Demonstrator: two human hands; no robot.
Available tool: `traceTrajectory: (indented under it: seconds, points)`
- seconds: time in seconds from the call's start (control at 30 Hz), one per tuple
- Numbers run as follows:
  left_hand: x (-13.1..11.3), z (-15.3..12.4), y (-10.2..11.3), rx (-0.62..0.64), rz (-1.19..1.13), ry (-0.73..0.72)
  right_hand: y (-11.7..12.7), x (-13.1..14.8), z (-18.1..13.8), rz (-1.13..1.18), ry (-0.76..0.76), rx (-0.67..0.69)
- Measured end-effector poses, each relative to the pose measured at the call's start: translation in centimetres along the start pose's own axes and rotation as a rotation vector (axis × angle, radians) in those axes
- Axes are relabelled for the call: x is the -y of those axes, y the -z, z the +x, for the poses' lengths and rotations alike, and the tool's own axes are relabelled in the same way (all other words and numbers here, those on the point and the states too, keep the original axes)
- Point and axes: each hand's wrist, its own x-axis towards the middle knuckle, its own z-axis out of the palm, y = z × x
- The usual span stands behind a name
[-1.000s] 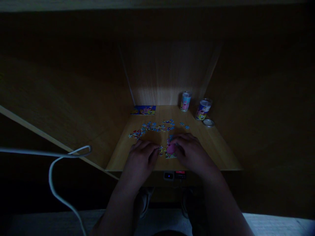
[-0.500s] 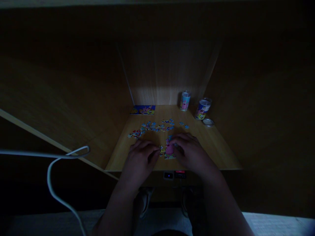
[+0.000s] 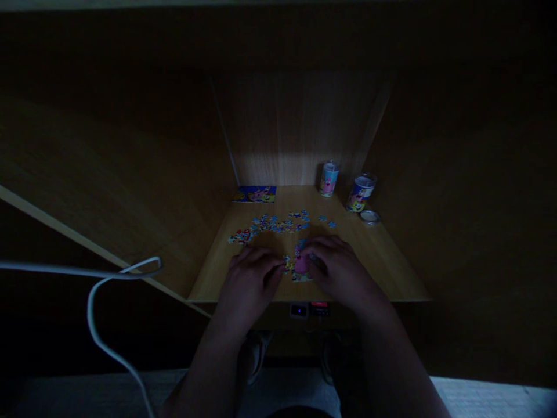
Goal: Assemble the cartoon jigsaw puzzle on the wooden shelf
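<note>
My left hand is closed in a pinch on a yellow puzzle piece, just left of a partly joined puzzle with a pink figure. From the other side my right hand curls over the right edge of that puzzle, its fingertips touching the pink part. Whether those right fingers grip a piece is hidden. Beyond the hands, loose puzzle pieces lie in a curved band, and two light blue pieces lie apart to the right.
Two printed cans, one pink and blue and one blue and yellow, stand at the back right beside a round lid. A blue picture card lies at the back left. A white cable hangs on the left. Wooden walls enclose the shelf.
The view has shifted very slightly. Both hands stay at the puzzle, and the yellow piece at my left fingertips looks slightly turned.
</note>
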Motion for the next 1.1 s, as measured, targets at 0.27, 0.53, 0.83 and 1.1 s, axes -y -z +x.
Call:
traceTrajectory:
  seconds: [0.27, 0.53, 0.83, 1.1]
  points:
    - [-0.02, -0.01, 0.09, 0.007, -0.008, -0.012, 0.12, 0.28, 0.06, 0.007, -0.003, 0.004]
    - [-0.18, -0.09, 0.20, 0.017, -0.001, 0.009, 0.12, 0.29, 0.07, 0.010, 0.001, -0.010]
    - [0.35, 0.07, -0.15, 0.038, -0.121, -0.032, -0.05, 0.11, 0.03, 0.017, 0.000, -0.012]
    - [0.01, 0.08, -0.40, 0.018, -0.081, -0.020, -0.13, -0.08, 0.00, -0.007, 0.011, -0.009]
